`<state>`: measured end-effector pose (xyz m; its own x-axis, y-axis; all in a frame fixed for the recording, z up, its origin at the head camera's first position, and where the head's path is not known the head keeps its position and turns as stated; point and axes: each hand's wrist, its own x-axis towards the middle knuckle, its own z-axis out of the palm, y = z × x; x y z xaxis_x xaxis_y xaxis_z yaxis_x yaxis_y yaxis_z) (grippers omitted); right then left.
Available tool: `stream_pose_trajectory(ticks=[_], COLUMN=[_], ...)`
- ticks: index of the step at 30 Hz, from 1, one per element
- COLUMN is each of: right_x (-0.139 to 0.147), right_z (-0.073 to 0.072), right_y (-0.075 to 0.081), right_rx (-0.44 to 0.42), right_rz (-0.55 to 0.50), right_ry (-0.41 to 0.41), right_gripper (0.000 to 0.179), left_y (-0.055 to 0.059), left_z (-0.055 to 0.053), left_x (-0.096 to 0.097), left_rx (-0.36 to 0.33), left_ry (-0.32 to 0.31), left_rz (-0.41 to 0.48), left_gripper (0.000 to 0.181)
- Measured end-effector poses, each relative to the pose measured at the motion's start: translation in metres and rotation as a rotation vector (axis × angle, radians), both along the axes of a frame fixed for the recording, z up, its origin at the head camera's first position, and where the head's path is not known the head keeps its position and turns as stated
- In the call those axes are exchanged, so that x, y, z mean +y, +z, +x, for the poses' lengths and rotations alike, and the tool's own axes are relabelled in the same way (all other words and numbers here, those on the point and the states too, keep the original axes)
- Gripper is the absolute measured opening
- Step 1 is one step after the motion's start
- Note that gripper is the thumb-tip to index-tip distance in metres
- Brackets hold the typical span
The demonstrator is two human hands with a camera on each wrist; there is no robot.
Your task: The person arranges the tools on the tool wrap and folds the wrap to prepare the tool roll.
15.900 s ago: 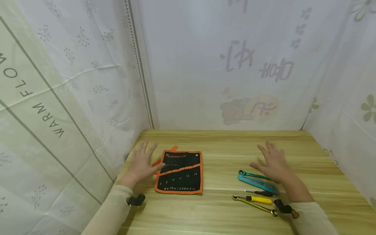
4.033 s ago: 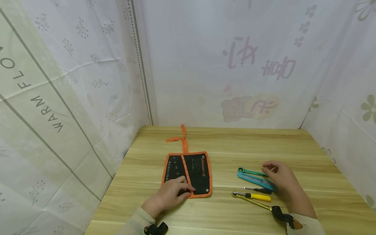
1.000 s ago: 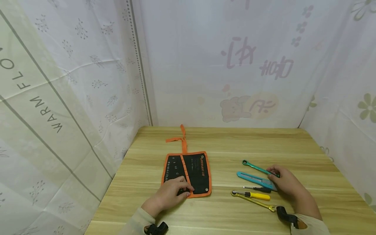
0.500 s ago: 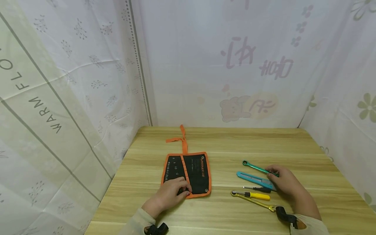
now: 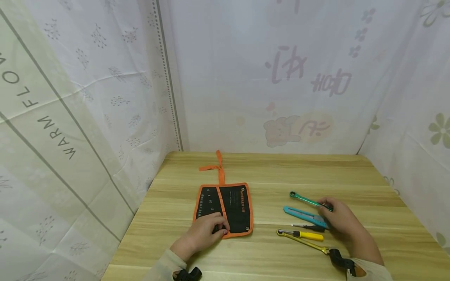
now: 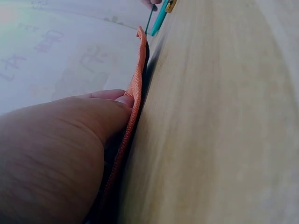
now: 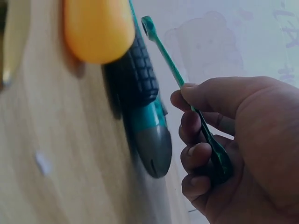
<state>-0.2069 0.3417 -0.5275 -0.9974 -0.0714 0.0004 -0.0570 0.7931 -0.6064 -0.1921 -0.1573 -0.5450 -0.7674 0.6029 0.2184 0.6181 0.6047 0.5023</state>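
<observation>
My right hand [image 5: 339,216] holds a green ratcheting wrench [image 7: 169,65] by its lower end, ring end pointing away and up. Thumb and curled fingers wrap its shaft in the right wrist view. The wrench overlaps the table above the teal utility knife [image 5: 304,216] in the head view. My left hand [image 5: 204,232] pinches the orange-trimmed pocket edge of a black tool pouch [image 5: 237,207] at its near side. In the left wrist view, thumb and fingertips meet at the orange trim [image 6: 136,88]. Numbered pockets lie left of the trim, partly hidden by the hand.
A black screwdriver [image 5: 313,227], a yellow-handled screwdriver [image 5: 311,235] and a gold wrench [image 5: 306,242] lie near the knife. The pouch's orange tie [image 5: 220,171] stretches toward the table's back. Patterned cloth [image 5: 225,97] hangs around the wooden table [image 5: 267,265].
The pouch has been turned since the oldest frame, when both hands were spread open. The right hand has since taken hold of the green wrench and lifted it from beside the knife.
</observation>
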Motion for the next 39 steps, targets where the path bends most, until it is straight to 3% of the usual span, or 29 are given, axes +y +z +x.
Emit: stream_pose_trajectory(ticks=[19, 39], right_x=[-0.024, -0.057], right_z=[0.002, 0.002], right_y=[0.013, 0.018], right_rx=[0.088, 0.155], right_rz=[-0.046, -0.103], right_ry=[-0.025, 0.074], right_gripper=[0.028, 0.02], left_y=[-0.001, -0.001], left_z=[0.001, -0.002], left_x=[0.001, 0.004], left_rx=[0.019, 0.026], left_ry=[0.004, 0.0], left_rz=[0.01, 0.005], left_gripper=[0.009, 0.008])
